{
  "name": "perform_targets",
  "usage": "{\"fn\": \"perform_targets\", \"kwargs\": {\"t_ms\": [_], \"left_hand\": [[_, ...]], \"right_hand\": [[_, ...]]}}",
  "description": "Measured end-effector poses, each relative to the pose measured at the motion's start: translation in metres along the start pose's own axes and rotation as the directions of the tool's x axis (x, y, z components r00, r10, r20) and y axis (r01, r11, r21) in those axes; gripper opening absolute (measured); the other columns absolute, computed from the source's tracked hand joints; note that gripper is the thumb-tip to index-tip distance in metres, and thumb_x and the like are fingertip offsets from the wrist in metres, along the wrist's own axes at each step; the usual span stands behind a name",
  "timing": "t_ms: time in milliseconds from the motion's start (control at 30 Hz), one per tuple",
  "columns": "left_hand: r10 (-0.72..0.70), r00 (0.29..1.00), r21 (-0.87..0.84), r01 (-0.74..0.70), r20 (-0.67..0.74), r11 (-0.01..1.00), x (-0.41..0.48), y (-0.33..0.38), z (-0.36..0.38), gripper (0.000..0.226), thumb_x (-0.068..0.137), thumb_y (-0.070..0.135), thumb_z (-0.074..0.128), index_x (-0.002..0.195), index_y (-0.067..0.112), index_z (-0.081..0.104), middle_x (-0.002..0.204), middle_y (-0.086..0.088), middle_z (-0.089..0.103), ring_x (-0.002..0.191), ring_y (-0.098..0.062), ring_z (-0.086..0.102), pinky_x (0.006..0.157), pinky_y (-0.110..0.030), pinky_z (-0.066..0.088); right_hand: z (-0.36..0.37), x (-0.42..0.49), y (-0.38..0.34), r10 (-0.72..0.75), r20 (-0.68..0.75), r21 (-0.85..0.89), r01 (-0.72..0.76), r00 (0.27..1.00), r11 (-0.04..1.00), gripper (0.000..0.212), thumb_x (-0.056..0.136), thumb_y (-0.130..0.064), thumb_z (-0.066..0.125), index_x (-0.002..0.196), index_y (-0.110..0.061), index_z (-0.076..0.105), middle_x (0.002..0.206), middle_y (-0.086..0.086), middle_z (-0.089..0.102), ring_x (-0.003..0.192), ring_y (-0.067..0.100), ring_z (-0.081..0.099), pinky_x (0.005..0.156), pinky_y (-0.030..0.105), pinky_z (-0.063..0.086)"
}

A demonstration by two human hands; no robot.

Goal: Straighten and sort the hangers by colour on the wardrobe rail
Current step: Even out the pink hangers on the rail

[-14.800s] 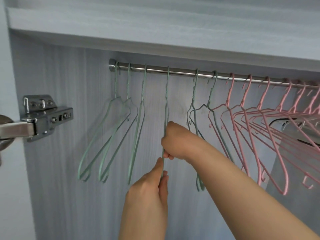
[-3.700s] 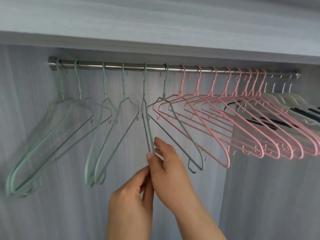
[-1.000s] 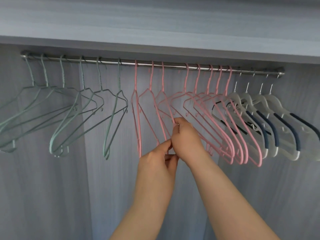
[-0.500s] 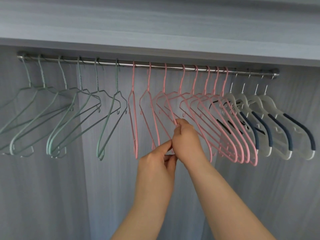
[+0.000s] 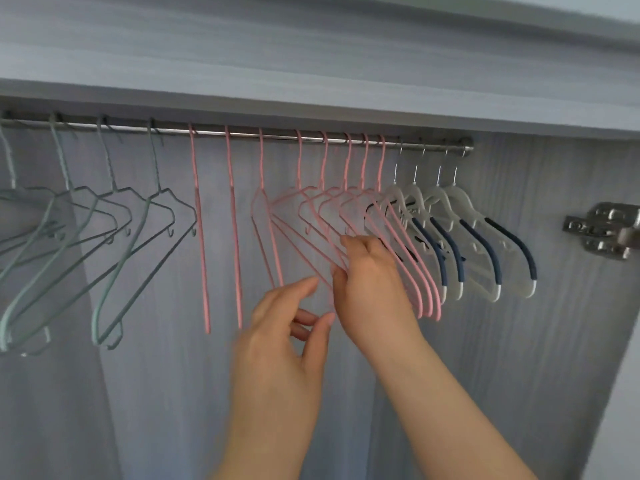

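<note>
1. Right grip (image 5: 372, 292) pinches the lower wires of a pink hanger (image 5: 299, 161), fingers curled over them and thumb pressed in from the side.
2. Left grip (image 5: 282, 336), blurred, sits just below and to the left with thumb and fingers spread; whether its fingertips touch the wire cannot be told.
3. The held hanger hangs fourth from the left among eight pink hangers (image 5: 363, 168) in the middle of the wardrobe rail (image 5: 242, 133). The two leftmost hang edge-on and apart, while the four on the right crowd together at a slant.
4. Green hangers (image 5: 156, 168) take the rail's left stretch, all tilted the same way.
5. Four white hangers (image 5: 460, 202) with dark blue shoulder pads hang at the rail's right end, just beside the pink group.
6. A grey shelf (image 5: 311, 81) runs above the rail, and a metal hinge (image 5: 602, 230) sits on the right wall.
</note>
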State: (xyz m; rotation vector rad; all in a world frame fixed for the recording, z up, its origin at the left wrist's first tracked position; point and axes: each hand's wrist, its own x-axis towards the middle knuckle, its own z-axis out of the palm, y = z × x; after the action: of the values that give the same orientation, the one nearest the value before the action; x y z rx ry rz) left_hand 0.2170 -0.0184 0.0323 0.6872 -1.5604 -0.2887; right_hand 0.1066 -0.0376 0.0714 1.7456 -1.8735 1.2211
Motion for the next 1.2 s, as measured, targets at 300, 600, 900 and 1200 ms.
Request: {"fn": "perform_targets", "kwargs": {"t_ms": [300, 600, 900, 1200], "left_hand": [[-0.161, 0.985, -0.067, 0.166, 0.069, 0.984, -0.015, -0.006, 0.000, 0.044, 0.077, 0.001, 0.066, 0.091, 0.042, 0.059, 0.099, 0.020, 0.063, 0.078, 0.002, 0.062, 0.064, 0.001, 0.042], [-0.252, 0.966, -0.038, 0.254, 0.063, 0.966, -0.017, -0.020, -0.010, 0.032, 0.078, 0.005, 0.065, 0.090, 0.034, 0.064, 0.099, 0.025, 0.061, 0.074, -0.001, 0.064, 0.065, -0.002, 0.045], [-0.259, 0.963, -0.032, 0.262, 0.072, 0.965, -0.020, -0.023, -0.009, 0.030, 0.077, 0.009, 0.067, 0.089, 0.036, 0.064, 0.096, 0.026, 0.063, 0.074, 0.001, 0.065, 0.064, -0.002, 0.044], [-0.163, 0.983, -0.106, 0.171, 0.081, 0.980, -0.024, -0.015, 0.004, 0.021, 0.071, 0.024, 0.064, 0.087, 0.038, 0.065, 0.080, 0.021, 0.068, 0.063, 0.003, 0.065, 0.056, 0.000, 0.042]], "right_hand": [[0.025, 0.010, 0.006, 0.101, 0.221, 0.019, -0.108, 0.970, 0.994, 0.047, 0.094, -0.012, 0.036, 0.140, -0.008, 0.027, 0.123, 0.014, 0.057, 0.109, 0.030, 0.056, 0.077, 0.029, 0.042], [0.049, 0.004, 0.007, 0.142, 0.059, 0.246, -0.152, 0.988, 0.957, 0.027, 0.097, -0.020, 0.030, 0.107, -0.010, 0.052, 0.065, 0.004, 0.052, 0.070, 0.030, 0.056, 0.059, 0.028, 0.035], [0.045, 0.006, 0.003, 0.104, 0.019, 0.171, -0.105, 0.994, 0.980, 0.031, 0.096, -0.017, 0.030, 0.121, -0.011, 0.049, 0.077, 0.010, 0.060, 0.071, 0.029, 0.054, 0.057, 0.028, 0.035], [-0.001, -0.004, 0.011, -0.074, -0.126, -0.009, 0.073, 0.989, 0.997, 0.034, 0.091, -0.023, 0.048, 0.121, -0.009, 0.054, 0.114, 0.011, 0.055, 0.108, 0.029, 0.052, 0.087, 0.031, 0.041]]}}
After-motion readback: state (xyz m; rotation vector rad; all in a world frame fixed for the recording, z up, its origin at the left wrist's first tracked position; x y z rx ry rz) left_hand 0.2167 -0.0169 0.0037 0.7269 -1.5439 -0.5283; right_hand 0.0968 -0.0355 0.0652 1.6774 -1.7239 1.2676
